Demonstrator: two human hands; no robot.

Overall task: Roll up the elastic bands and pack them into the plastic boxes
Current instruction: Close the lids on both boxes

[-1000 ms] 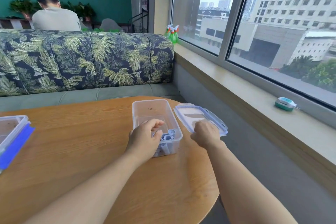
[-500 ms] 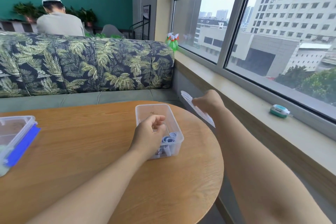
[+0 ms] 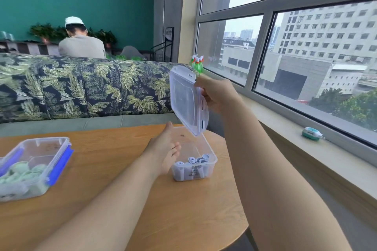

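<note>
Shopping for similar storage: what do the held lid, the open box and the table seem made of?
Lid: clear, faintly frosted plastic; the sofa print shows through. Open box: the same see-through plastic; rolled bands visible through its wall. Table: wood or wood-look laminate, smooth matt; grain lines show.

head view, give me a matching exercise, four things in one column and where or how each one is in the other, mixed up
Things
1. clear plastic lid
2. small clear plastic box of rolled pale blue bands
3. clear plastic box with blue clips
4. teal and white gadget

Places or states
a. on the window sill
b. lidded, at the left of the wooden table
c. held up in the right hand
d. open, at the left hand

Pairs: 1-c, 2-d, 3-b, 4-a
</note>
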